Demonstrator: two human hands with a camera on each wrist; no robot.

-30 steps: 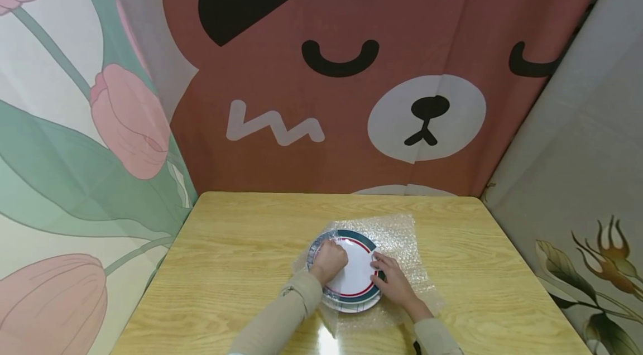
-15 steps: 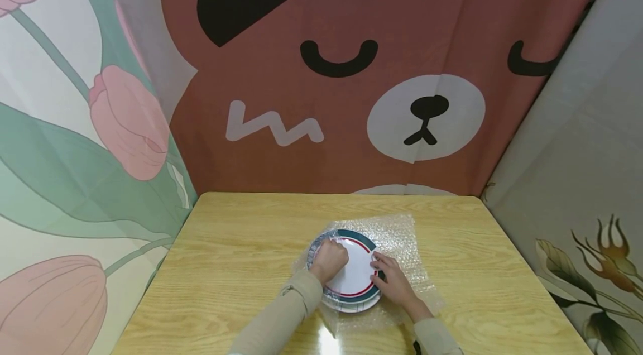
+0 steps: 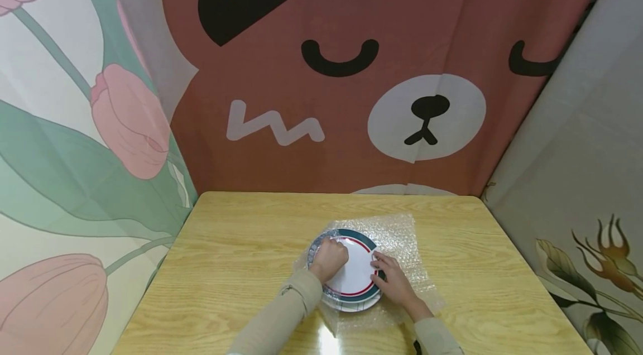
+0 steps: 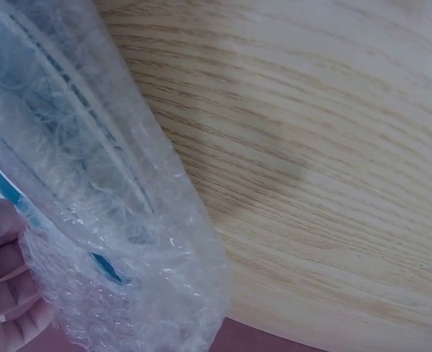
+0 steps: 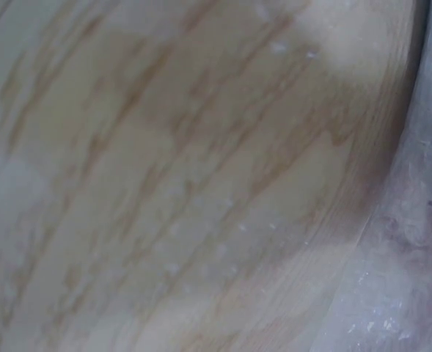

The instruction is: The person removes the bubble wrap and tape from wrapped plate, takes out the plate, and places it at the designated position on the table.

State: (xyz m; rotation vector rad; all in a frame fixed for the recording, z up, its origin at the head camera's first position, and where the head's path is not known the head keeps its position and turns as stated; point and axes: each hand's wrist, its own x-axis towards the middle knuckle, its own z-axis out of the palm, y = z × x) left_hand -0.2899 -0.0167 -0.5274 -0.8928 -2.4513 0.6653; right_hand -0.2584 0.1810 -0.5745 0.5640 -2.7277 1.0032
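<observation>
Tabletop [image 3: 241,249], bubble wrap [image 3: 399,235], perhaps two plates [image 3: 358,271]

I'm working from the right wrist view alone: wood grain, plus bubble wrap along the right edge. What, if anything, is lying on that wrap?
Observer: In the head view, a teal-rimmed plate lies on the bubble wrap.

Operator: My own view doesn't show the right hand. Where is it?

Observer: The right hand is at the plate's right edge, thumb and fingers apart.

Operator: And is any of the wrap over the plate?

Observer: Yes, the left wrist view shows wrap covering part of it; from the head view, that is its left side.
</observation>
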